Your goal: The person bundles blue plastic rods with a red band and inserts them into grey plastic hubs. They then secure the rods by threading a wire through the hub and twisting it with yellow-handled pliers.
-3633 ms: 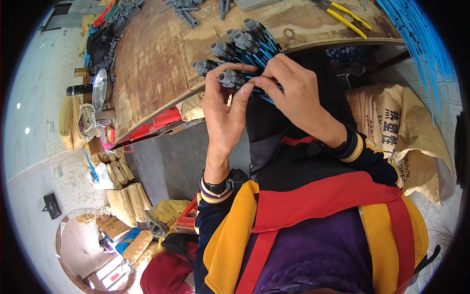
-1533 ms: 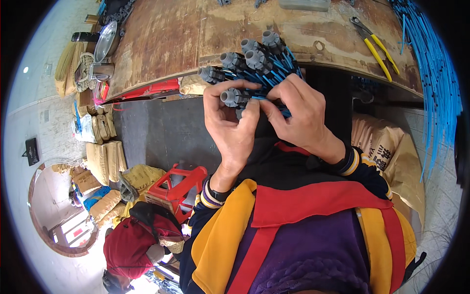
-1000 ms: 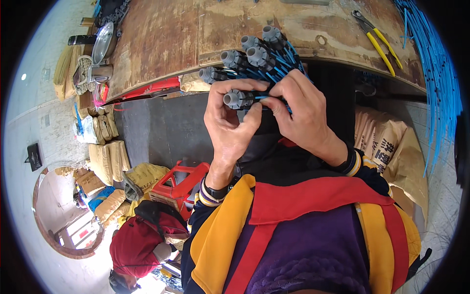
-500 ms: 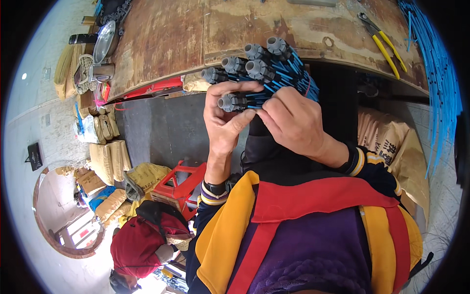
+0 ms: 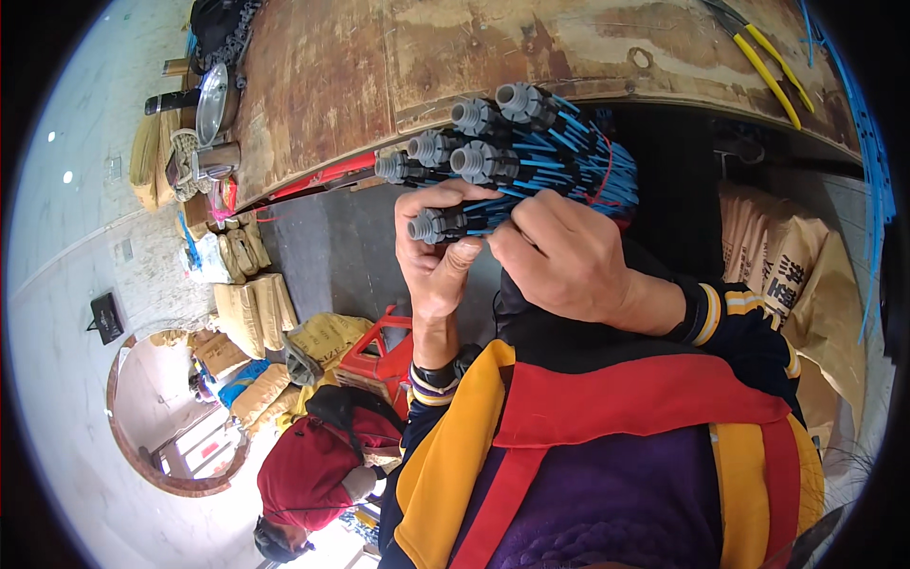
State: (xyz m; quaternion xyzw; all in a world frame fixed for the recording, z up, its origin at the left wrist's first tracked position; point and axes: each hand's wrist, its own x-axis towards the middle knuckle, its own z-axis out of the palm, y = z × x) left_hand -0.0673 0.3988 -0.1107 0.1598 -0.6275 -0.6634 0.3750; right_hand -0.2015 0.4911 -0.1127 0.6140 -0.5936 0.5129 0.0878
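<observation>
Below the front edge of the wooden table is a bundle of blue strands with grey threaded fittings on its near-left ends. A red tie goes round the strands. The lowest fitting sits between the thumb and fingers of my left hand, which is closed around it. My right hand is curled, thumb and forefinger pinched together at the blue strands just behind that fitting. Its fingers hide the exact spot they grip.
Yellow-handled pliers lie at the table's right. More blue strands hang by the right edge, above brown paper sacks. A metal mug stands left of the table. A red stool and a person in red are at lower left.
The whole view has shifted, so the table and pliers sit higher and the left-hand surroundings farther right. Both hands keep nearly the same hold on the fitting and strands.
</observation>
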